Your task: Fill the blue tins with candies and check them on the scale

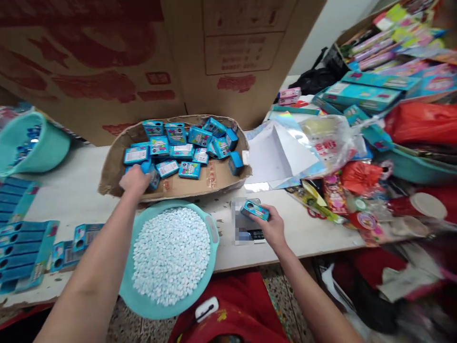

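Observation:
My left hand [134, 181] reaches into the left end of a shallow cardboard tray [228, 183], its fingers closed on a small blue box [145, 166]. Several more blue printed boxes [189, 170] lie and stand in that tray. On the right, my right hand [274, 226] grips another small blue box [255, 209] with a round hole in its face. It is held above a small flat device [259, 235] with dark buttons, partly blurred out. Between my arms, in front of the tray, sits a turquoise basin [213, 233] full of small pale candy-like pieces [171, 255].
Flat blue cartons [26, 247] lie at the left, below a second turquoise basin [53, 143]. A large cardboard box [185, 62] stands behind the tray. White sheets [274, 152], plastic bags and mixed packages [371, 95] crowd the right side. The table's front edge [303, 255] runs close to me.

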`<control>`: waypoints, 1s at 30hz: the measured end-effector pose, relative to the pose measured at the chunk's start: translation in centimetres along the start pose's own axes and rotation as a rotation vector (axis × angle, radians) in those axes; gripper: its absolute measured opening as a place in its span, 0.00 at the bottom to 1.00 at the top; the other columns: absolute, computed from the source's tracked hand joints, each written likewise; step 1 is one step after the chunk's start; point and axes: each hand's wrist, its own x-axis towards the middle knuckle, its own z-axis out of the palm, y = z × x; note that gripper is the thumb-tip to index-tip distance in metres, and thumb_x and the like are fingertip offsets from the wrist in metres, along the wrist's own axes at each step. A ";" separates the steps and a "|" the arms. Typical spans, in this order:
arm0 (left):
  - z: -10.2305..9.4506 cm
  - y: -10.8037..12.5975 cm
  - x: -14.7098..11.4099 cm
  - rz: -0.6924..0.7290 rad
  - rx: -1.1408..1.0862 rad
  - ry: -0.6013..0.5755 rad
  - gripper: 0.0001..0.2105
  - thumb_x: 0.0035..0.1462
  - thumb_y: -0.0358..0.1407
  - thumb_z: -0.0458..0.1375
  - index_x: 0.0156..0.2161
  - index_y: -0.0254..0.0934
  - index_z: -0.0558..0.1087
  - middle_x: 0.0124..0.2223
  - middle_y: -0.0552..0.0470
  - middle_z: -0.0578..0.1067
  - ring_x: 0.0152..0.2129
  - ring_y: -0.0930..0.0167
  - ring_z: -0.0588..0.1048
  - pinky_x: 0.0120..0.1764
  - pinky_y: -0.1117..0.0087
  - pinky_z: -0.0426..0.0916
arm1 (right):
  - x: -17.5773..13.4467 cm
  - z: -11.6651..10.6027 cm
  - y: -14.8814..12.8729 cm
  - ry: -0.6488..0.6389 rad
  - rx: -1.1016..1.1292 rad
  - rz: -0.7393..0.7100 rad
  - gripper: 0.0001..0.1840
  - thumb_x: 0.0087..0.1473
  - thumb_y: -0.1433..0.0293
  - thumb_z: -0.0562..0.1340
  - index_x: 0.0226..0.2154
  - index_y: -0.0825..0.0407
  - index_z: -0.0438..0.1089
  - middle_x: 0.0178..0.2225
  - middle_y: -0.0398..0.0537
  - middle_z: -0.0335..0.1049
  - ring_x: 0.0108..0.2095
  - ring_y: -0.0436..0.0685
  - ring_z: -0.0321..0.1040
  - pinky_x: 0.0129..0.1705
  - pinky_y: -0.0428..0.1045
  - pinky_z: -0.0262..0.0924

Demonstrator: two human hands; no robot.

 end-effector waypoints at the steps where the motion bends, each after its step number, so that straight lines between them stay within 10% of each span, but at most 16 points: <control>1: -0.6 -0.4 -0.8 0.022 -0.033 0.062 0.13 0.46 0.37 0.63 0.35 0.33 0.67 0.43 0.42 0.73 0.44 0.52 0.72 0.44 0.48 0.64 | 0.1 0.1 0.3 -0.007 -0.014 -0.009 0.24 0.41 0.57 0.68 0.40 0.54 0.69 0.37 0.49 0.70 0.38 0.59 0.68 0.43 0.56 0.64; 6: -3.5 -2.6 -8.8 -0.046 -0.820 0.203 0.15 0.44 0.36 0.65 0.39 0.39 0.70 0.41 0.56 0.75 0.37 0.66 0.73 0.43 0.58 0.70 | -1.4 -0.5 -1.8 0.092 -0.183 -0.192 0.31 0.44 0.60 0.68 0.50 0.53 0.63 0.50 0.56 0.63 0.53 0.64 0.60 0.55 0.63 0.55; 9: -3.5 -2.0 -15.9 -0.346 -1.496 -0.317 0.10 0.44 0.33 0.63 0.35 0.36 0.71 0.35 0.51 0.76 0.28 0.70 0.73 0.30 0.69 0.72 | -3.8 -0.1 -4.8 0.097 -0.179 -0.338 0.31 0.48 0.64 0.67 0.54 0.49 0.59 0.55 0.56 0.59 0.57 0.63 0.55 0.59 0.63 0.50; 12: -2.2 -0.3 -21.9 -0.702 -1.698 -0.823 0.05 0.49 0.32 0.60 0.32 0.33 0.72 0.31 0.46 0.76 0.24 0.71 0.73 0.25 0.71 0.70 | -6.0 1.8 -7.3 -0.117 -0.020 -0.368 0.32 0.50 0.66 0.66 0.56 0.46 0.57 0.54 0.53 0.60 0.56 0.61 0.58 0.57 0.60 0.57; 16: -0.7 0.4 -26.2 -0.846 -1.764 -1.092 0.04 0.52 0.31 0.58 0.32 0.31 0.71 0.29 0.46 0.76 0.22 0.73 0.73 0.24 0.74 0.68 | -7.1 4.6 -9.3 -0.440 0.213 -0.351 0.48 0.40 0.61 0.72 0.60 0.43 0.51 0.60 0.54 0.54 0.59 0.63 0.54 0.55 0.58 0.60; 19: -0.3 -1.0 -27.0 -0.657 -1.621 -1.168 0.09 0.52 0.37 0.60 0.34 0.31 0.72 0.28 0.47 0.75 0.20 0.72 0.72 0.25 0.72 0.68 | -7.3 5.3 -10.5 -0.618 0.250 -0.314 0.43 0.37 0.61 0.74 0.55 0.45 0.59 0.55 0.52 0.61 0.56 0.62 0.59 0.55 0.56 0.58; 22: 0.4 -3.9 -26.2 -0.282 -1.212 -0.935 0.17 0.53 0.46 0.57 0.38 0.32 0.74 0.32 0.45 0.76 0.28 0.65 0.74 0.33 0.66 0.69 | -8.4 4.9 -11.6 -0.698 0.240 -0.239 0.28 0.33 0.60 0.75 0.39 0.49 0.70 0.39 0.47 0.69 0.42 0.58 0.66 0.46 0.52 0.61; 26: 3.3 -8.2 -24.1 0.018 -0.433 -0.152 0.23 0.57 0.48 0.50 0.51 0.34 0.70 0.53 0.38 0.69 0.54 0.54 0.62 0.54 0.52 0.57 | -11.5 4.1 -11.8 -0.720 0.274 -0.103 0.26 0.30 0.59 0.75 0.34 0.49 0.70 0.34 0.42 0.66 0.36 0.54 0.64 0.39 0.48 0.60; 30: 6.7 -8.9 -23.3 0.068 -0.053 -0.074 0.28 0.58 0.52 0.48 0.55 0.33 0.66 0.54 0.33 0.66 0.54 0.48 0.60 0.52 0.44 0.54 | -13.9 4.2 -10.5 -0.695 0.275 0.127 0.24 0.33 0.60 0.74 0.33 0.50 0.68 0.30 0.39 0.65 0.31 0.51 0.62 0.34 0.46 0.58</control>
